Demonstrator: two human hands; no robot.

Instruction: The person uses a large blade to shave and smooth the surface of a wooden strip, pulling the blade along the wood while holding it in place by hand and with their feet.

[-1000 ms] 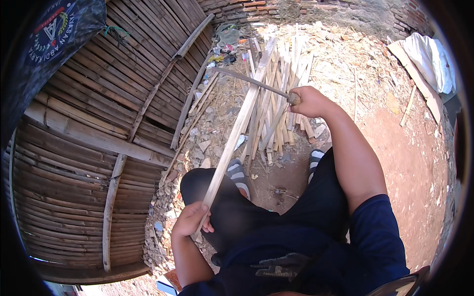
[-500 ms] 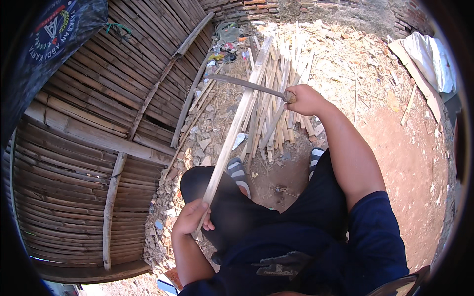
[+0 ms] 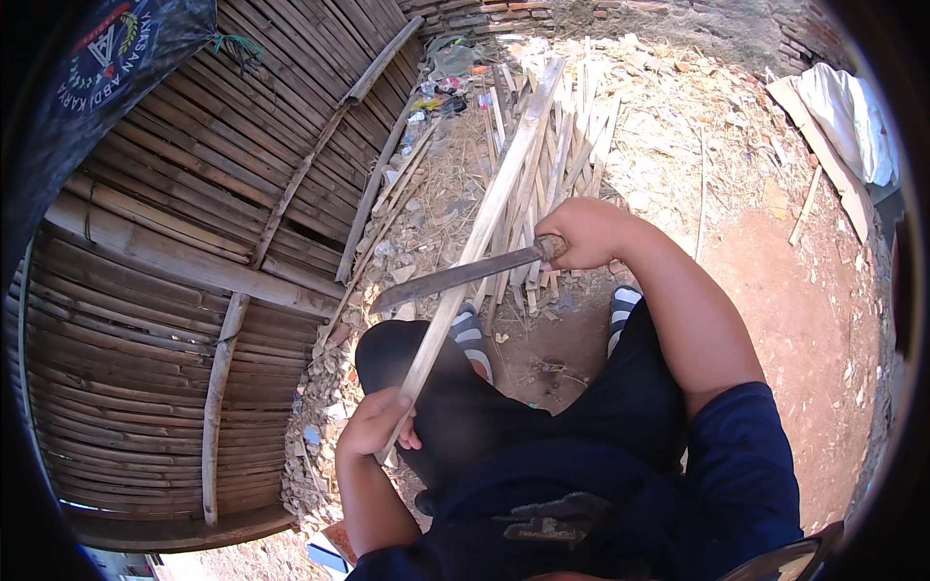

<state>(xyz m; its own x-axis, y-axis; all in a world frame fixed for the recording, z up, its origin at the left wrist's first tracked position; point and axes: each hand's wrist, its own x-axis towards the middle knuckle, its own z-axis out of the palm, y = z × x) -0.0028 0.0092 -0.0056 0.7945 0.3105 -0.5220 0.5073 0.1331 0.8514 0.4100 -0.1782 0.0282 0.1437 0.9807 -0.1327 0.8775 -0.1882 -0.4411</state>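
Note:
My left hand is closed around the near end of a long pale wooden strip, beside my left thigh. The strip slants up and away to the right, over the heap of sticks. My right hand grips the short wooden handle of a machete. Its dark blade points left and lies across the strip below the middle; whether it touches the wood I cannot tell. Beneath the strip's far half, a pile of similar wooden strips lies on the ground between and beyond my sandalled feet.
A bamboo slat wall stands along the left, with a dark printed banner hanging at its top. Rubble and wood chips cover the ground. A brick wall closes the far side. At right lie a board and white sacks.
My right hand has drawn the machete toward me, from the strip's upper part to below its middle. The strip's far end has shifted a little right. My left hand keeps its grip.

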